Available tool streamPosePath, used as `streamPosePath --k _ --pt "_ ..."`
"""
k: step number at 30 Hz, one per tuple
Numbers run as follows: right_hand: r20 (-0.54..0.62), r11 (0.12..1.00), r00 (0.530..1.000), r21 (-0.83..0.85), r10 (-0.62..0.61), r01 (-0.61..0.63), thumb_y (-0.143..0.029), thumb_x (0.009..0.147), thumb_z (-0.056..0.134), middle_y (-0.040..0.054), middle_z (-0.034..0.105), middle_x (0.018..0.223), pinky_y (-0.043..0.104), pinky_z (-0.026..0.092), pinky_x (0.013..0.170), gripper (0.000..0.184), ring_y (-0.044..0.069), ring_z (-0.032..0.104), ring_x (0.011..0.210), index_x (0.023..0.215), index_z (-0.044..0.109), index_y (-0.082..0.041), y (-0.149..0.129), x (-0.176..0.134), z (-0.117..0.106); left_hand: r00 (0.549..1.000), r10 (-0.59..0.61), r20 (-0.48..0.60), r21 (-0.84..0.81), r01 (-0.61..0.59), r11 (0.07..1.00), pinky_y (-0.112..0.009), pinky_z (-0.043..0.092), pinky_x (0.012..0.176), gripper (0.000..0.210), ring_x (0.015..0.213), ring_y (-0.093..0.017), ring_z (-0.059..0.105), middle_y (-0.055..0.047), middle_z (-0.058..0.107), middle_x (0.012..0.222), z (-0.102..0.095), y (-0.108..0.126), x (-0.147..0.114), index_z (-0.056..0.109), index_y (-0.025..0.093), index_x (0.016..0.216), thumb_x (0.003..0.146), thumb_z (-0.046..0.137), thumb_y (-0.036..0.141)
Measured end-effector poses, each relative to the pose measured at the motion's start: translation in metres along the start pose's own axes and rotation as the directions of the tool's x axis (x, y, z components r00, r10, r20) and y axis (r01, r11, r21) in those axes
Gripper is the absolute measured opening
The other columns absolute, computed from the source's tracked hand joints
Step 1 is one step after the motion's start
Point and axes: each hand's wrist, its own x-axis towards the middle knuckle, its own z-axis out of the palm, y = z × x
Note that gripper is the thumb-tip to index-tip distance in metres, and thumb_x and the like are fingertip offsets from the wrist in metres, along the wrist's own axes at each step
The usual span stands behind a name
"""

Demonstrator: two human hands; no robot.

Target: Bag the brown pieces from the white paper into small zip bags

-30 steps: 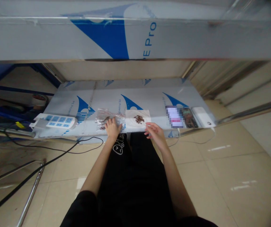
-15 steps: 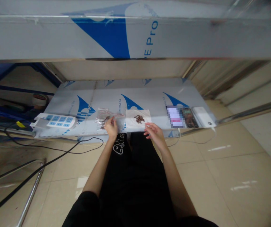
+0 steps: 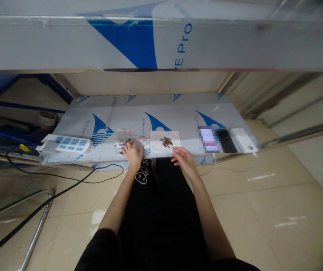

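Observation:
My left hand rests palm down on several clear plastic bags, its fingers apart. Small dark pieces show through the plastic, and part of the bags is hidden under the hand. To the right lies a white sheet bearing a small heap of brown, stick-like pieces. At the sheet's near right corner is my right hand, fingers loosely stretched and slightly bent. I see nothing held in it.
A white power strip lies on the left of the shelf. On the right are a phone with a blurred screen, a dark phone and a white device with a cable. An upper panel overhangs the shelf.
My left hand has turned palm down and spread its fingers over the plastic bags. The right hand has stayed in place. The middle phone's surface now looks plain dark.

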Motion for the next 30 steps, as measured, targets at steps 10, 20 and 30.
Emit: streamPosePath --k 10,20,30 --pt "0.003 1.0 1.0 -0.009 -0.003 0.003 -0.044 0.07 0.062 0.0002 0.063 0.072 0.018 0.047 0.045 0.036 0.012 0.063 0.059 0.098 0.061 -0.021 -0.002 0.0 0.0 0.996 -0.077 0.052 0.052 0.074 0.996 -0.05 0.029 0.096 0.039 0.123 -0.034 0.035 -0.018 0.045 0.131 0.0 -0.04 0.038 0.056 0.013 0.112 0.08 0.046 0.034" --pt "0.016 0.999 1.0 -0.037 0.006 -0.005 -0.046 0.069 0.062 0.0003 0.063 0.071 0.018 0.047 0.046 0.038 0.012 0.063 0.058 0.097 0.061 -0.02 -0.003 0.001 0.004 0.987 -0.162 -0.021 0.109 0.163 0.981 -0.045 0.036 0.085 0.041 0.105 -0.033 0.046 -0.018 0.053 0.113 -0.009 -0.041 0.047 0.058 0.013 0.108 0.076 0.053 0.037" --pt "0.012 0.998 1.0 -0.056 0.003 -0.002 -0.046 0.068 0.063 0.0008 0.064 0.071 0.019 0.047 0.045 0.038 0.013 0.063 0.057 0.096 0.062 -0.02 -0.008 0.0 0.003 0.959 -0.281 0.04 -0.165 0.284 0.944 -0.036 0.043 0.081 0.059 0.095 -0.026 0.058 -0.014 0.062 0.101 -0.005 -0.051 0.06 0.048 0.011 0.12 0.067 0.063 0.03"
